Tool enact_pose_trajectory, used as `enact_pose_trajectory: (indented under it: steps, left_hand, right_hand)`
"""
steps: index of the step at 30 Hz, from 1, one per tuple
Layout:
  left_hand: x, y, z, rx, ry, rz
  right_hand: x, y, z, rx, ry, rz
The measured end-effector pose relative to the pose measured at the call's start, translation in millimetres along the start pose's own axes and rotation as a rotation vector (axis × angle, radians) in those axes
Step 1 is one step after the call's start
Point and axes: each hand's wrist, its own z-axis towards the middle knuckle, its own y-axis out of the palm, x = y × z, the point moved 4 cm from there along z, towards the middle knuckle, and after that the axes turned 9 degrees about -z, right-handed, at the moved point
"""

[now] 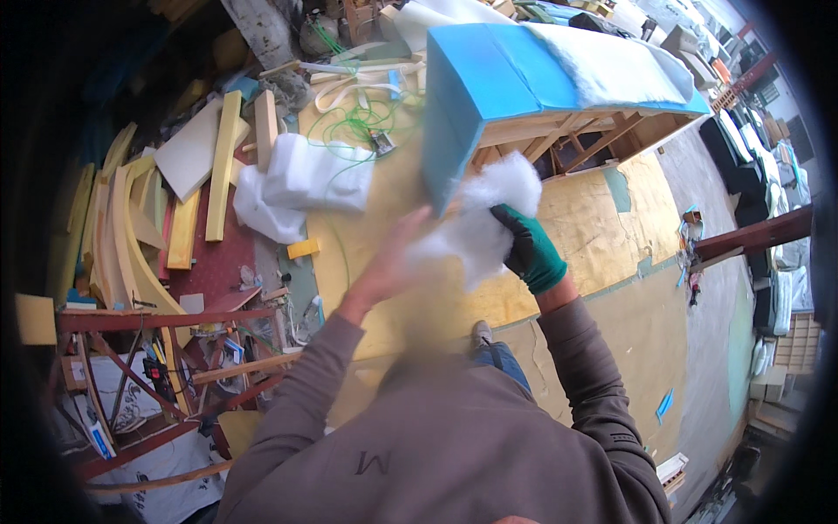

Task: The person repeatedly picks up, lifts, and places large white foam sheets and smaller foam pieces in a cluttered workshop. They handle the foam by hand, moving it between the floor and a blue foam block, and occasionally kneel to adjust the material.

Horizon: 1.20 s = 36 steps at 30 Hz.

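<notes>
A loose, fluffy piece of white wadding (pixel 467 229) hangs in front of me, its lower part smeared by motion. My right hand (pixel 531 251), in a green glove with dark fingers, is closed on the wadding's right edge. At the wadding's left end is my bare left hand (pixel 390 269), too blurred to show whether its fingers grip it. Just beyond stands a wooden furniture frame (pixel 585 144) covered with blue foam (pixel 506 70), its open underside towards me. White padding (pixel 611 65) lies over the top of the foam.
The frame rests on a yellowish work surface (pixel 594 244). To the left lie folded white wadding (pixel 319 175), a small yellow foam block (pixel 304 248), tangled green cord (pixel 358 131) and foam strips (pixel 223 166). A red metal rack (pixel 166 319) stands at lower left, and a red bar (pixel 755 234) at right.
</notes>
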Motion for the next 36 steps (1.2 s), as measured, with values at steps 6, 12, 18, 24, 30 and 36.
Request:
enact_pose_trajectory:
  steps: [6,12,18,24,30,36]
  left_hand:
    - [-33,91,63,-0.313,-0.019,-0.051]
    - [-7,101,73,-0.663,-0.287,0.006]
    - [24,102,62,-0.437,-0.105,-0.177]
    - [-51,38,14,-0.293,-0.283,0.069]
    - [-25,-133,-101,0.12,-1.383,1.442]
    - [-40,89,73,0.031,-0.573,0.564]
  right_hand:
    - [-5,-30,-12,0.155,-0.254,-0.397]
    - [-29,-74,-55,0.065,-0.133,0.415]
    - [-37,-100,-76,0.09,-0.146,0.554]
    - [-66,-219,-94,0.316,-0.252,0.464]
    - [-169,-347,-181,0.411,-0.392,0.442]
    - [-203,-396,-232,0.221,-0.492,0.56]
